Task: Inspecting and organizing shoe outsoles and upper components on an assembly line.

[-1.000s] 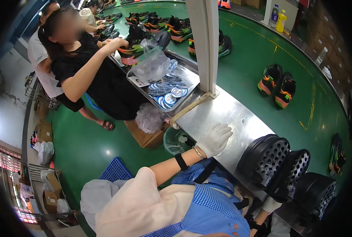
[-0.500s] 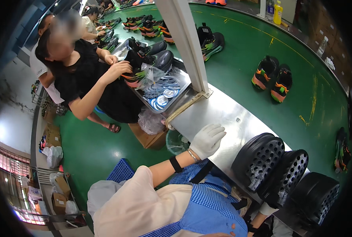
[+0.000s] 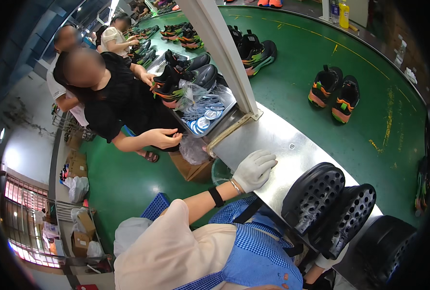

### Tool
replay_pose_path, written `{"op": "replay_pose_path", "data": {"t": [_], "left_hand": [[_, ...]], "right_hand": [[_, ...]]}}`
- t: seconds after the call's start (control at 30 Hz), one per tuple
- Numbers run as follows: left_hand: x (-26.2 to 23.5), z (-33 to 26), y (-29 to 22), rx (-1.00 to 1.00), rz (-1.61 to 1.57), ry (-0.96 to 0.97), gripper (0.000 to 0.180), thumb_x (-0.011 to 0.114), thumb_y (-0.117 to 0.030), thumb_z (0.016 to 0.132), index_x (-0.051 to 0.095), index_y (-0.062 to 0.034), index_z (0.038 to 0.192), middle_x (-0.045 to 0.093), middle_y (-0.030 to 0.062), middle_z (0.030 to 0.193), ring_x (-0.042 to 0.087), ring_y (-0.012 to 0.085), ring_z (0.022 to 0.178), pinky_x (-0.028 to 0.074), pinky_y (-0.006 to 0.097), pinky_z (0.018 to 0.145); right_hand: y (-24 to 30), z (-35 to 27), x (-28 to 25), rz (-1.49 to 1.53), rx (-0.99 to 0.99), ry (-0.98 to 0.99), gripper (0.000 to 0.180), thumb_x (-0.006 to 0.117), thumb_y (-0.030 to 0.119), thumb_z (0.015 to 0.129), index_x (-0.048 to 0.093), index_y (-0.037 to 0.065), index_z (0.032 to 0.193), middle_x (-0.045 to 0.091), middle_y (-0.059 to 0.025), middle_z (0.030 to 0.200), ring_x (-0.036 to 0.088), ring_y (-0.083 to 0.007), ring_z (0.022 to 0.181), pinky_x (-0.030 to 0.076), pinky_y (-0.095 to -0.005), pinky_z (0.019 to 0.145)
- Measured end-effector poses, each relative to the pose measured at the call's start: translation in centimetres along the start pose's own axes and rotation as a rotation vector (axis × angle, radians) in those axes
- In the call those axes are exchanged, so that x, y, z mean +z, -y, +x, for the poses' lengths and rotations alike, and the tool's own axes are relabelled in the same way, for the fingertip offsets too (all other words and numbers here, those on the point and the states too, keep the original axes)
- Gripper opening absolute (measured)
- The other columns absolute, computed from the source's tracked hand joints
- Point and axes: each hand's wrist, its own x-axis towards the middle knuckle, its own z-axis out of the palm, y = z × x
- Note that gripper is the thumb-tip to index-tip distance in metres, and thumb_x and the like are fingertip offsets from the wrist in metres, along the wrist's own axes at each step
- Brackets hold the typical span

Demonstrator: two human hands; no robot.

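Head view showed the left hand (image 3: 255, 170), in a white glove, lying palm down over the near edge of the metal bench (image 3: 273, 135), fingers extended, close together and slightly bent, with nothing visible in its hold. The right hand (image 3: 325, 261), also gloved, was mostly hidden beneath two black perforated blocks (image 3: 349, 218); its fingers did not show, so how far it was open, or whether it gripped anything, could not be told. These blocks leaned side by side at the bench's right part, with a darker black block (image 3: 386, 249) just beyond. Across the bench, a pair of shoes (image 3: 345, 99) stood on the green surface (image 3: 297, 92).

The step in hand looked like attending to the blocks with the right hand while the left waited. Any grasp by the left would, in my judgement, call for lifting it clear of the metal and reaching rightward with fingers spread.
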Motion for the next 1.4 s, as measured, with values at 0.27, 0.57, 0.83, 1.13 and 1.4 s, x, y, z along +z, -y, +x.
{"op": "replay_pose_path", "data": {"t": [0.27, 0.57, 0.83, 1.13, 1.4], "left_hand": [[0.1, 0.1, -0.2, -0.006, 0.017, 0.006, 0.024, 0.063, 0.0, 0.079, 0.068, -0.0025, 0.103, 0.068, 0.0128, 0.112, 0.064, 0.0321, 0.109, 0.05, 0.046, 0.102], [0.0, 0.6, -0.9, -0.009, 0.023, 0.006, 0.025, 0.064, 0.002, 0.079, 0.07, -0.0034, 0.103, 0.07, 0.0118, 0.111, 0.066, 0.0305, 0.109, 0.052, 0.045, 0.101], [0.4, 0.4, -0.4, -0.005, 0.023, -0.013, 0.023, 0.065, 0.003, 0.078, 0.07, -0.0029, 0.1, 0.07, 0.0116, 0.109, 0.067, 0.0305, 0.106, 0.053, 0.045, 0.099], [0.9, 0.1, -0.2, -0.003, 0.013, -0.01, 0.023, 0.063, -0.001, 0.079, 0.068, -0.0029, 0.102, 0.068, 0.0126, 0.111, 0.064, 0.0334, 0.107, 0.051, 0.044, 0.098], [1.0, -0.4, -0.4, -0.016, 0.025, -0.017, 0.023, 0.064, -0.001, 0.079, 0.068, -0.0034, 0.101, 0.068, 0.0125, 0.111, 0.064, 0.0333, 0.106, 0.052, 0.044, 0.097]], "right_hand": [[2.7, 0.5, 0.4, -0.269, -0.146, -0.057, 0.035, 0.065, 0.001, 0.086, 0.063, -0.006, 0.12, 0.069, -0.0123, 0.11, 0.067, -0.0226, 0.097, 0.052, -0.0328, 0.089], [-5.5, -0.1, -1.9, -0.119, -0.176, 0.037, 0.041, 0.053, 0.006, 0.097, 0.053, -0.009, 0.135, 0.066, -0.0162, 0.127, 0.065, -0.0225, 0.11, 0.049, -0.0326, 0.1], [-5.9, -0.3, -1.8, 0.554, 0.167, 0.036, 0.041, 0.052, 0.002, 0.096, 0.054, -0.01, 0.135, 0.064, -0.0185, 0.13, 0.067, -0.0297, 0.107, 0.055, -0.0355, 0.097], [-6.0, 0.0, -2.1, 0.303, 0.17, 0.16, 0.046, 0.042, 0.019, 0.104, 0.049, -0.007, 0.142, 0.056, -0.0214, 0.14, 0.06, -0.033, 0.12, 0.05, -0.044, 0.105], [-6.8, 0.6, -2.0, 0.138, 0.045, 0.233, 0.046, 0.043, 0.018, 0.103, 0.05, -0.007, 0.141, 0.059, -0.0189, 0.138, 0.061, -0.0315, 0.119, 0.05, -0.0398, 0.105]]}}
